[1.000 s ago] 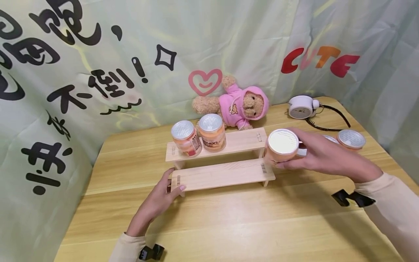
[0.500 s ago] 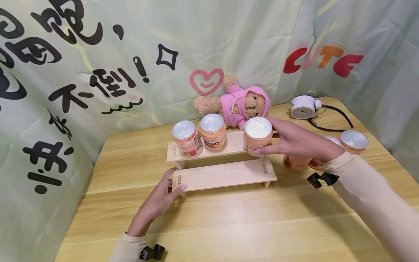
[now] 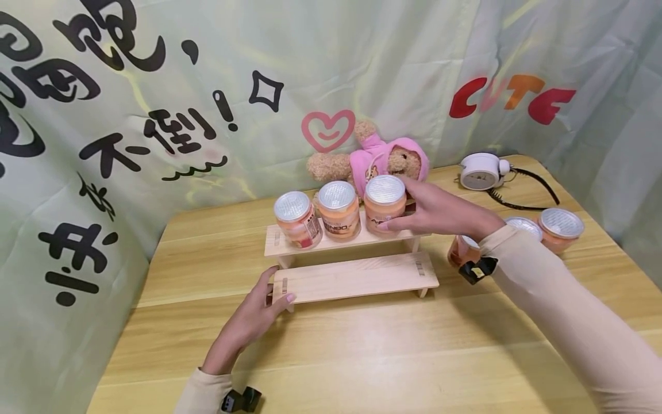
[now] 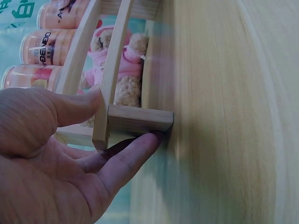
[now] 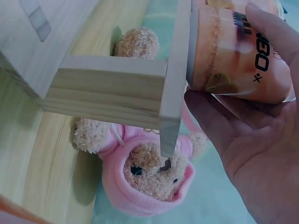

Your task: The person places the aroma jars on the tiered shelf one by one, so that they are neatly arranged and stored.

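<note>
A two-tier wooden shelf (image 3: 357, 279) stands on the table. My left hand (image 3: 252, 315) grips the left end of its lower board, thumb on top and fingers against the leg (image 4: 140, 120). On the upper board, my right hand (image 3: 442, 208) holds an orange-labelled jar (image 3: 384, 201) with a silvery lid, thumb in front and fingers behind. The jar is upright; its base sits at the board in the right wrist view. To its left stand a similar middle jar (image 3: 338, 215) and a left jar (image 3: 298, 224). The palm partly hides the held jar's right side.
More such jars (image 3: 560, 231) stand at the right, partly behind my right forearm. A teddy bear (image 3: 364, 164) in a pink hoodie lies behind the shelf. A white alarm clock (image 3: 478, 172) and a black curved band (image 3: 527, 206) lie at the back right. A printed curtain (image 3: 393, 69) hangs behind.
My right hand has carried the jar leftward from beside the shelf onto the upper board, close to the middle jar. The left hand has kept its grip on the lower board.
</note>
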`<state>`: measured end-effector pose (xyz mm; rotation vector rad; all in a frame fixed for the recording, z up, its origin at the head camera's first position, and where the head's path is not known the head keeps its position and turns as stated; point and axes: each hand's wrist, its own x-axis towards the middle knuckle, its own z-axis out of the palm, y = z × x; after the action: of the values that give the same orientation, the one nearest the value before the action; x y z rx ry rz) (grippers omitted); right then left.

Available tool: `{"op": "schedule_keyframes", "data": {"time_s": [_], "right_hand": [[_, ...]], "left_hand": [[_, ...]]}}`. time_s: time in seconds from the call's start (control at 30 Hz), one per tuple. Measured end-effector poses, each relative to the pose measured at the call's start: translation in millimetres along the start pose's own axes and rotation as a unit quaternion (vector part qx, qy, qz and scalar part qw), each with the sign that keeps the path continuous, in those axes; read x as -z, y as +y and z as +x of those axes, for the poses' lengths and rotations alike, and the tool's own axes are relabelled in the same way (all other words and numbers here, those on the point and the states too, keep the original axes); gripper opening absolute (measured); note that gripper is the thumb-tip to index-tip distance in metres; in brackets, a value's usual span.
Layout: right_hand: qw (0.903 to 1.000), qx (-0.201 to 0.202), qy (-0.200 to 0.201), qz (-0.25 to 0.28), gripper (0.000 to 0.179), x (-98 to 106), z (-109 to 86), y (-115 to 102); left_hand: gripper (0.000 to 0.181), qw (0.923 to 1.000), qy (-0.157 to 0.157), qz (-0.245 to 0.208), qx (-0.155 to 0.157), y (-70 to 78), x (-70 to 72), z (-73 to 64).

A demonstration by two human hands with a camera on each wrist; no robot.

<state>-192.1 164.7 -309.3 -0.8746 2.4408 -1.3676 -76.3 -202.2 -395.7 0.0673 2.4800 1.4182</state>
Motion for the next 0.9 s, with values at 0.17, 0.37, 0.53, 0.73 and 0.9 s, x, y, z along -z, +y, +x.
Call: {"op": "schedule_keyframes", "data": {"time_s": [0.17, 0.37, 0.53, 0.73, 0.9], "right_hand": [[0.9999, 0.005, 0.007, 0.012, 0.069, -2.9, 5.0, 1.9], [0.9996, -0.015, 0.018, 0.014, 0.074, -1.1, 0.4, -1.5], [0.9986, -0.022, 0.041, -0.024, 0.076, 9.6, -13.9, -4.6], [0.9938, -0.022, 0.084, -0.07, 0.064, 30.8, -43.8, -3.1], [0.9854, -0.074, 0.118, -0.098, 0.064, 51.1, -76.4, 4.1]], "left_hand": [[0.067, 1.0, 0.0, -0.001, 0.002, 0.8, -0.1, 0.5], [0.067, 1.0, 0.0, 0.007, 0.0, 3.0, 0.4, 1.9], [0.068, 0.9999, 0.001, 0.009, 0.008, 2.0, 1.0, 2.7], [0.07, 0.9999, -0.001, 0.001, 0.017, -0.5, 4.0, 3.5], [0.071, 0.9991, -0.014, -0.035, 0.021, -2.6, 6.4, 2.9]]}}
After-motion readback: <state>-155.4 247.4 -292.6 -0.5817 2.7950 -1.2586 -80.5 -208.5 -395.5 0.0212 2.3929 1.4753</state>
